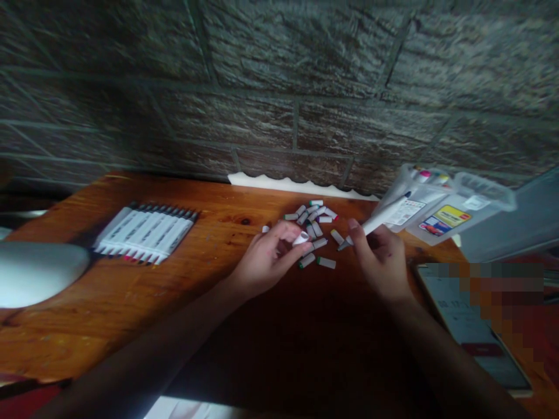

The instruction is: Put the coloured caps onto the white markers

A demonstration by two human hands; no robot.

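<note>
My left hand (266,259) pinches a white marker cap (301,238), its hollow end facing up and to the right. In my right hand (379,256) is a white marker (379,216), held slantwise, with its uncapped grey tip pointing down and left toward the cap. A gap separates the marker tip from the cap. Between and behind both hands lies a loose pile of marker caps (326,263), pale with coloured ends in green, yellow, red and others. Part of the pile is hidden behind my left fingers.
Several white markers (146,233) lie in a row on the wooden table (231,209) at left, near a white rounded lamp head (41,273). A clear plastic case (476,195) with pens stands back right. A tablet (469,326) lies at right. Behind is a stone wall (262,116).
</note>
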